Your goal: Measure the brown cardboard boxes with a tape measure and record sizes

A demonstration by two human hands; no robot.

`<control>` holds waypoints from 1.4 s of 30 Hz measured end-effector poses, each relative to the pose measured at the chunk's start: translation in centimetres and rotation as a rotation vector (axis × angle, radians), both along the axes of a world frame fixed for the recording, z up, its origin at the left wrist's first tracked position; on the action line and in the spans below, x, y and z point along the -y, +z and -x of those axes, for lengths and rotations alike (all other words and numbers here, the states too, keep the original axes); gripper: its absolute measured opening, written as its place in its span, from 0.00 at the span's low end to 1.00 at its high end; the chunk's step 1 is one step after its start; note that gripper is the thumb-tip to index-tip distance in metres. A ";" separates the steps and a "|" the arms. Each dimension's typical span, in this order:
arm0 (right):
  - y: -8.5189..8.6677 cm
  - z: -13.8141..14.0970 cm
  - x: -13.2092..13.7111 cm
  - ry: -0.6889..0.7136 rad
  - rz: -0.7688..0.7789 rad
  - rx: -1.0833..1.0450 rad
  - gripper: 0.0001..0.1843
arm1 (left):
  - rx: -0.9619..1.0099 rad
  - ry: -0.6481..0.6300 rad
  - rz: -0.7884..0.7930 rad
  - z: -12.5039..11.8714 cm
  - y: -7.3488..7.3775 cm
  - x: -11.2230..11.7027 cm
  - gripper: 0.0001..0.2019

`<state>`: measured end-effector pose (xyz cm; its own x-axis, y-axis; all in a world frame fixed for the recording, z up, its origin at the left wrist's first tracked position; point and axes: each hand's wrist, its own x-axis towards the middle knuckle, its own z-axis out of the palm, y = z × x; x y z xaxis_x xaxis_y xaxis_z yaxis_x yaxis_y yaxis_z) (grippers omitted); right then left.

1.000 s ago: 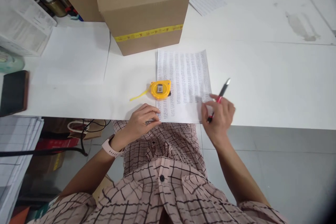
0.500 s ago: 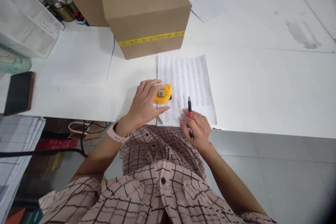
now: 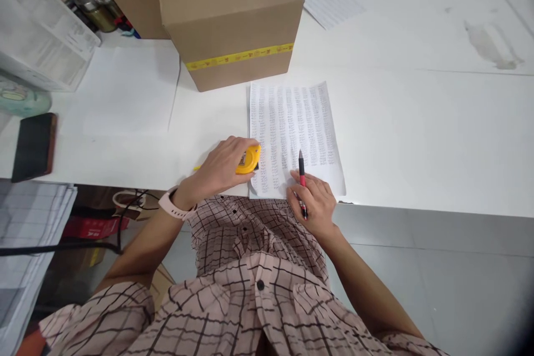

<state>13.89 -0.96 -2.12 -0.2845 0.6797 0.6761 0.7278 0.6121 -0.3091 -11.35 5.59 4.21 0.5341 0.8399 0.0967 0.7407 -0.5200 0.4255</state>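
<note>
My left hand [image 3: 221, 164] is closed around a yellow tape measure [image 3: 251, 159], thumb and fingers on its two sides, at the left edge of a printed sheet [image 3: 292, 122]. A bit of something yellow pokes out at the left of that hand, mostly hidden. Over the sheet's lower right part, my right hand [image 3: 315, 200] holds a red and black pen [image 3: 301, 169] between thumb and fingers. The pen's tip points away from me, toward the columns of small text. The heel of this hand sits at the table's front edge.
Behind the sheet stands a cardboard box [image 3: 233, 22] with yellow tape. Another printed page [image 3: 327, 0] lies to its right. Blank paper [image 3: 129, 92], a phone [image 3: 34, 147] and a white carton [image 3: 39, 22] are on the left of the white table [image 3: 417, 139].
My left hand has closed on the tape measure and moved left and slightly toward me with it, uncovering more of the sheet. My right hand keeps the pen in the same place.
</note>
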 end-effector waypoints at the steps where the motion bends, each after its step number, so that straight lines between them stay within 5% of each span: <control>1: 0.0 0.0 0.0 -0.001 -0.001 0.002 0.10 | -0.011 -0.013 -0.024 0.2 -0.1 0.1 0.27; 5: -0.1 0.0 0.0 0.002 0.010 0.010 0.09 | -0.050 -0.046 -0.262 -0.7 -0.5 1.2 0.30; 10: 0.0 -0.1 0.0 0.009 0.021 0.023 0.10 | 0.096 -0.189 -0.592 -2.7 -1.5 5.5 0.13; 14: 0.2 -0.2 0.0 0.010 0.050 0.035 0.10 | 0.150 -0.223 -0.539 -2.4 -2.9 7.6 0.08; 22: 0.7 -0.1 -0.6 -0.011 0.180 0.016 0.07 | 0.156 -0.110 -0.554 -2.0 -4.3 7.0 0.13; 29: 3.5 2.0 1.1 -0.035 0.583 -0.631 0.28 | 0.082 -0.078 -0.597 -2.6 -5.2 8.4 0.14; 35: 3.4 5.2 0.4 -0.045 0.710 -1.116 0.15 | 0.140 -0.031 -0.541 -2.5 -5.8 8.8 0.15; 37: 3.1 5.7 0.0 -0.081 0.714 -1.102 0.20 | 0.178 -0.024 -0.559 -2.6 -5.9 8.7 0.13; 42: 3.0 5.5 0.5 -0.012 0.819 -0.805 0.15 | 0.283 0.008 -0.561 -2.7 -6.8 8.6 0.12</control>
<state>8.42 -1.42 0.93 0.0396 0.9991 0.0126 0.1428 0.0069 -0.9897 -8.65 -3.02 -2.59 0.4174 0.6237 0.6609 0.6440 -0.7161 0.2692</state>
